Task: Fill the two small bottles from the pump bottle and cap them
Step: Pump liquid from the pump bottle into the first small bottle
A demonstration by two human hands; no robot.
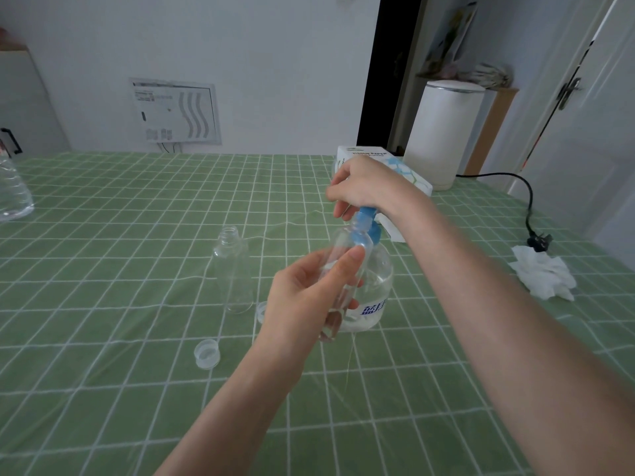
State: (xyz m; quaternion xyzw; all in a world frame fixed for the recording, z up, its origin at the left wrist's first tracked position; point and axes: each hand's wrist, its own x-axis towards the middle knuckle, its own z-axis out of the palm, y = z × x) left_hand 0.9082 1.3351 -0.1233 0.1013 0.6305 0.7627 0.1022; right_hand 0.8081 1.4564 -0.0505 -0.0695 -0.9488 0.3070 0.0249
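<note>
A clear pump bottle (376, 286) with a blue pump head (366, 221) stands mid-table, partly filled with clear liquid. My right hand (360, 185) rests on top of the pump head with its fingers curled over it. My left hand (304, 297) grips a small clear bottle (343, 266), tilted with its mouth up under the blue spout. A second small clear bottle (233, 269) stands upright and uncapped to the left. Two clear caps lie on the cloth: one (207, 353) near the front, the other (262, 310) half hidden behind my left hand.
The table wears a green checked cloth (103, 304). A tissue box (385, 166) and a white appliance (443, 132) with a black cord (525, 197) stand at the back right. A crumpled tissue (543, 276) lies at right. A large clear water bottle (13, 190) sits at far left.
</note>
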